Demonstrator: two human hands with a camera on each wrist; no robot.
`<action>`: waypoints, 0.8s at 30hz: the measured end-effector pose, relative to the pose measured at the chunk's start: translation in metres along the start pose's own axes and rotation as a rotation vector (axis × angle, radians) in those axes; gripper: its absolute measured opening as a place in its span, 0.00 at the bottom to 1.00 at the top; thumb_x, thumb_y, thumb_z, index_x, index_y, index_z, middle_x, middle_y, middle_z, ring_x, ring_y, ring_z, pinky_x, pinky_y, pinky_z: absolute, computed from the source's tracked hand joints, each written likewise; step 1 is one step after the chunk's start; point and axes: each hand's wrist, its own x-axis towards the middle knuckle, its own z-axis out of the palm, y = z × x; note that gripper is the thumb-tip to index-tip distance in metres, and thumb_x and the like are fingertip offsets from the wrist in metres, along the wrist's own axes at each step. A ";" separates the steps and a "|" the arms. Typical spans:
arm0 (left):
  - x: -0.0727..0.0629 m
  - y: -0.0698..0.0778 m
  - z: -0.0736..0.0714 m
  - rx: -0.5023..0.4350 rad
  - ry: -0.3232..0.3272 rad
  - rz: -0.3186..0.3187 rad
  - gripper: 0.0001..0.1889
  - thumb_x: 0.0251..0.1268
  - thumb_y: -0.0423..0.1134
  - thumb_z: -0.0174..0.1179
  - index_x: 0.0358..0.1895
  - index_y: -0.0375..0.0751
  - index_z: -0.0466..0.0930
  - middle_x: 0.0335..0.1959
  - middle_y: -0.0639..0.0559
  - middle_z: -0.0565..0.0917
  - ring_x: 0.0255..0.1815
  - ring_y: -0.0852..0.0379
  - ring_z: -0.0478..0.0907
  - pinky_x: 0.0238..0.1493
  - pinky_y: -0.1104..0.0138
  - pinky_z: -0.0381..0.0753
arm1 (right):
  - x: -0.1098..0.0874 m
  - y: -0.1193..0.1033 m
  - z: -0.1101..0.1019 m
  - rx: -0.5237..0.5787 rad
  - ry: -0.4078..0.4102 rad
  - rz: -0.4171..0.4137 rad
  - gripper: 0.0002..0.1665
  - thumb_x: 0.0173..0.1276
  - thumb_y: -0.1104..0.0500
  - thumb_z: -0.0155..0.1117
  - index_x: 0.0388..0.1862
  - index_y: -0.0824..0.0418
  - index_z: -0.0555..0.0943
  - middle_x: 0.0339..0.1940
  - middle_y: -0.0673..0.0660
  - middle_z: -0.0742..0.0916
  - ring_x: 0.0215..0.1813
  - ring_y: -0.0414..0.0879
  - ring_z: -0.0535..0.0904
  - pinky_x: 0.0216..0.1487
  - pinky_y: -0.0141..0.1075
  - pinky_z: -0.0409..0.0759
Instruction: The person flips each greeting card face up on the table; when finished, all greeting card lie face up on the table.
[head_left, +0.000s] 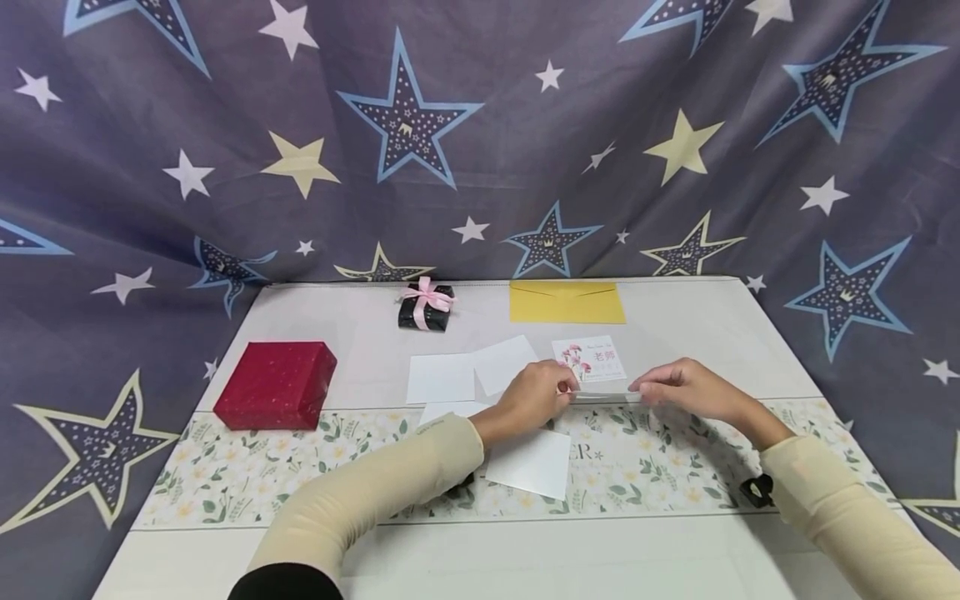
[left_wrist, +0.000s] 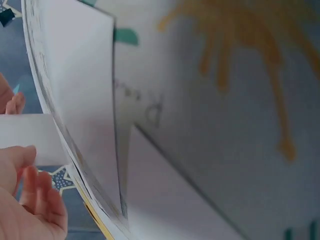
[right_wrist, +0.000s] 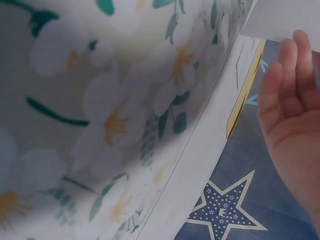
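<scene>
A white card (head_left: 604,396) is held up nearly edge-on between both hands, above the table. My left hand (head_left: 534,390) pinches its left end; in the left wrist view the thumb lies over the white card (left_wrist: 27,137). At the other end, my right hand (head_left: 693,388) grips the card with fingertips and thumb. The right wrist view shows the right hand (right_wrist: 295,95) with its fingers against the card (right_wrist: 280,19), the thumb hidden. Just behind lies a square card with pink flowers (head_left: 588,358). White cards (head_left: 441,379) lie around the left forearm, one (head_left: 529,467) below the left hand.
A yellow envelope (head_left: 567,302) lies at the table's back edge. Left of it sits a small black box with a pink ribbon bow (head_left: 425,305). A red box (head_left: 275,385) stands at the left. A star-patterned curtain (head_left: 480,133) hangs behind the table.
</scene>
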 end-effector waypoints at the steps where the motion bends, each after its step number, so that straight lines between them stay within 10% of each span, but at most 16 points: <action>1: 0.000 0.000 0.000 0.010 -0.008 0.005 0.05 0.65 0.35 0.67 0.40 0.51 0.89 0.39 0.57 0.87 0.40 0.65 0.82 0.43 0.75 0.78 | 0.000 0.001 0.000 -0.010 -0.006 -0.002 0.18 0.78 0.58 0.59 0.56 0.70 0.84 0.46 0.66 0.91 0.45 0.49 0.90 0.47 0.35 0.86; 11: 0.003 0.006 0.003 0.157 -0.178 0.016 0.09 0.64 0.41 0.69 0.46 0.56 0.88 0.46 0.57 0.88 0.65 0.55 0.80 0.60 0.62 0.80 | -0.004 0.003 0.007 -0.120 -0.033 0.000 0.17 0.72 0.55 0.68 0.56 0.59 0.87 0.43 0.54 0.92 0.38 0.39 0.87 0.40 0.32 0.84; 24: 0.005 0.013 0.003 0.330 -0.274 0.085 0.17 0.66 0.45 0.68 0.58 0.63 0.86 0.54 0.59 0.88 0.50 0.56 0.83 0.46 0.63 0.80 | -0.007 0.004 0.015 -0.159 -0.120 0.037 0.27 0.66 0.57 0.73 0.62 0.66 0.82 0.27 0.48 0.86 0.24 0.32 0.72 0.30 0.29 0.74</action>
